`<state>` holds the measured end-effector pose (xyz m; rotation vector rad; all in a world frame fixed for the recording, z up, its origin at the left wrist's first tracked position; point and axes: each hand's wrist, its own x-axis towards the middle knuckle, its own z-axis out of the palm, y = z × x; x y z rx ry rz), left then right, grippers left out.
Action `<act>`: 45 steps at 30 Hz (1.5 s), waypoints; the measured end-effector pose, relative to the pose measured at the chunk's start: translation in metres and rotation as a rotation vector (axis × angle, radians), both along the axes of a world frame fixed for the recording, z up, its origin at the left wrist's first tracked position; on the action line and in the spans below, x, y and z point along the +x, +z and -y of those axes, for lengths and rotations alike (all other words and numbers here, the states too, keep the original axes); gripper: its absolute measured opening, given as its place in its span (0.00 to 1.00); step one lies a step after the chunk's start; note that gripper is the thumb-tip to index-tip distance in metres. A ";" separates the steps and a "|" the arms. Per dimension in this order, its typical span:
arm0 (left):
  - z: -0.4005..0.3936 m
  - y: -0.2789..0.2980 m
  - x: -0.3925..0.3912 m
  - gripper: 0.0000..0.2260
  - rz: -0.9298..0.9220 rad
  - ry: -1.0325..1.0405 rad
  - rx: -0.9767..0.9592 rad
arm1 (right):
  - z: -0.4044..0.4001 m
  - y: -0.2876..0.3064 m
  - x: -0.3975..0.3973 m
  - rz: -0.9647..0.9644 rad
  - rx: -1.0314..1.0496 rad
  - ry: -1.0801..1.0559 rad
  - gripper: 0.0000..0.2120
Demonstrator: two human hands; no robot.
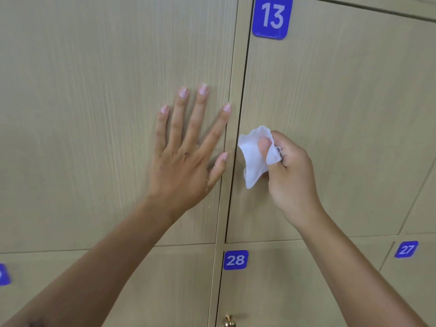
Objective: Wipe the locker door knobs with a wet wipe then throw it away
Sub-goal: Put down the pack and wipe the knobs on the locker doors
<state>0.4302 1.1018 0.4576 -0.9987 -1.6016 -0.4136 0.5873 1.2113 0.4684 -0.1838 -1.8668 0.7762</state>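
Against the locker doors [94,114] — left hand [186,156] is pressing flat, right hand [290,171] is pinching the wet wipe [252,156].

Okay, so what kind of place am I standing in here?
Most likely a locker room or storage area: a wall of pale wood-look locker doors, blue number plates reading 13, 28 and 27, and a small brass knob on the door under plate 28.

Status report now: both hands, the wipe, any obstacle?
Left hand flat on the door beside locker 13. Right hand pinches wet wipe at locker 13's left edge; its knob hidden. Brass knob under 28 uncovered. Nothing in the way.
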 end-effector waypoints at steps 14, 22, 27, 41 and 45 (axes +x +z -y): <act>0.001 0.001 0.000 0.31 0.000 0.005 -0.020 | 0.003 0.001 -0.001 -0.023 -0.087 0.031 0.09; 0.004 0.001 0.001 0.31 0.012 0.007 -0.036 | 0.001 0.002 0.000 -0.001 -0.097 0.042 0.17; 0.003 0.001 0.001 0.30 0.009 0.011 -0.035 | 0.001 -0.001 0.005 0.044 -0.097 0.077 0.13; 0.004 0.001 0.001 0.31 -0.001 0.019 -0.035 | 0.008 0.013 -0.005 -0.052 -0.191 0.032 0.19; 0.004 0.001 0.002 0.31 0.009 0.018 -0.041 | 0.005 0.005 -0.004 -0.052 -0.086 -0.108 0.12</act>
